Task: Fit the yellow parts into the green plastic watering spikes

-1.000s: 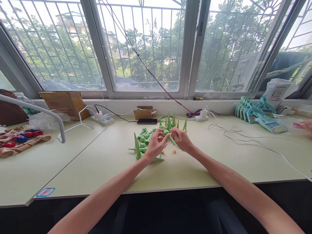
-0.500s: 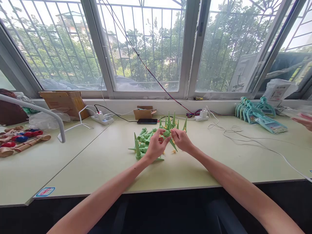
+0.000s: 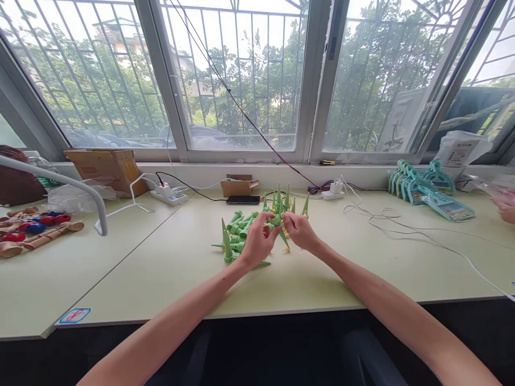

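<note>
A green plastic watering spike with a ring-shaped collar is in the fingers of my left hand, which is closed round it. Its tapered point slants down between my two hands. My right hand is pinched at the collar's right side; whatever sits between its fingertips is hidden. Beside my left hand lies a heap of similar green spikes, one of them upright. Behind my hands several more spikes stand point up. Small yellow pieces lie on the table below my right hand.
A phone and small open cardboard box are behind the heap. White cables trail across the right, near turquoise plastic toys. Wooden toys and a white metal stand are left. Another person's hand shows far right.
The held spike has turned slightly, its point swinging left and more downward. My hands stay nearly in place. The other person's hand at far right has shifted a little.
</note>
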`<state>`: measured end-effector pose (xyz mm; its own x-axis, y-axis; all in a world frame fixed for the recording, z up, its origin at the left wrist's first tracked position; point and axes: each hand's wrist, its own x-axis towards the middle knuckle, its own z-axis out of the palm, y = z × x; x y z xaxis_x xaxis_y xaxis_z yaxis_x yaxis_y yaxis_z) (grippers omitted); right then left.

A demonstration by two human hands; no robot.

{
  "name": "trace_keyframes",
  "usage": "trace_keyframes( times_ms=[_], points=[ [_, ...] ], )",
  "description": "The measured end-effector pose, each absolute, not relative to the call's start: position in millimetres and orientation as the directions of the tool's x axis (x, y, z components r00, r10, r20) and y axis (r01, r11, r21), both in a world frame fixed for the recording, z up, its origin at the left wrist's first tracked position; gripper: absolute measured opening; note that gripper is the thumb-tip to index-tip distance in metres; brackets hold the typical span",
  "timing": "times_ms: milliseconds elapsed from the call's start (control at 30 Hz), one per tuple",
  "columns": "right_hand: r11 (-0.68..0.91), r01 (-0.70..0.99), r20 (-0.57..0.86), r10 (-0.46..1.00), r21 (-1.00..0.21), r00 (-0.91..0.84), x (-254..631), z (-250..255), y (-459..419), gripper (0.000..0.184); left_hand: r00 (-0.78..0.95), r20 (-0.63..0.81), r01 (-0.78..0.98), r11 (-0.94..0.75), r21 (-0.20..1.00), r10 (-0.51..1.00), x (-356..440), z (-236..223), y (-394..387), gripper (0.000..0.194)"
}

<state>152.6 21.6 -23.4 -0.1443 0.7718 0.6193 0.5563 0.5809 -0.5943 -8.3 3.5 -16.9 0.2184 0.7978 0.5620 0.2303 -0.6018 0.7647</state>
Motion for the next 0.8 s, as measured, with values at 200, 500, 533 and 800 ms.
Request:
trace_keyframes(
  times_ms=[200,500,533,800],
  points=[
    [0.582,0.533,0.618,0.775,-0.614,-0.134,151,-22,19,0.045,0.207,0.581,0.225,-0.616,0.755,0.787,-8,-18,4,0.029],
    [0.579,0.477,0.61,0.785,-0.661,-0.108,145,-22,13,0.044,0.147,0.432,0.024,-0.439,0.898,0.89,-7,-14,8,0.038],
    [0.579,0.471,0.612,0.785,-0.666,-0.1,145,-21,13,0.044,0.147,0.414,0.0,-0.418,0.908,0.898,-7,-13,8,0.039],
    [0.59,0.444,0.616,0.781,-0.675,-0.101,144,-19,10,0.041,0.326,0.193,-0.034,-0.192,0.981,0.925,-8,-10,8,0.067]
  ],
)
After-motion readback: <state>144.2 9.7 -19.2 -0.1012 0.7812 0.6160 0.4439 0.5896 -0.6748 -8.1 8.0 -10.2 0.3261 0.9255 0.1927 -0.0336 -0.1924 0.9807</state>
